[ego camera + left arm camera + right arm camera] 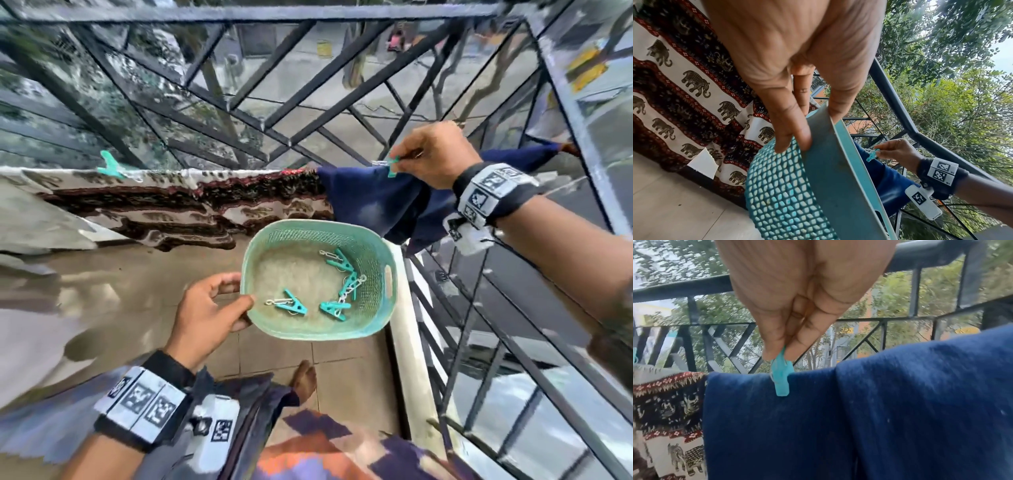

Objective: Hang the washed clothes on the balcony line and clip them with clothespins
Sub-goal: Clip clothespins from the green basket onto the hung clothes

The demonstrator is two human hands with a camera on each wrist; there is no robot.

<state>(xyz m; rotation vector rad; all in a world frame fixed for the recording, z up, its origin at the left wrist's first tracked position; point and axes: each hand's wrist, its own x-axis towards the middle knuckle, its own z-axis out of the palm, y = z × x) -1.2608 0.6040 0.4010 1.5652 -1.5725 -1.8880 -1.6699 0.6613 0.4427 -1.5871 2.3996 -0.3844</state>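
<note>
A navy blue garment hangs over the balcony line. My right hand pinches a teal clothespin that sits astride the garment's top fold near its left end. My left hand grips the rim of a teal mesh basket, thumb inside, fingers under. Several teal clothespins lie in the basket. An elephant-print cloth hangs to the left, held by another teal clothespin.
A black metal railing with diagonal bars runs behind the line and turns along the right side. Below are a tiled floor, a white ledge and my bare foot. Trees stand beyond.
</note>
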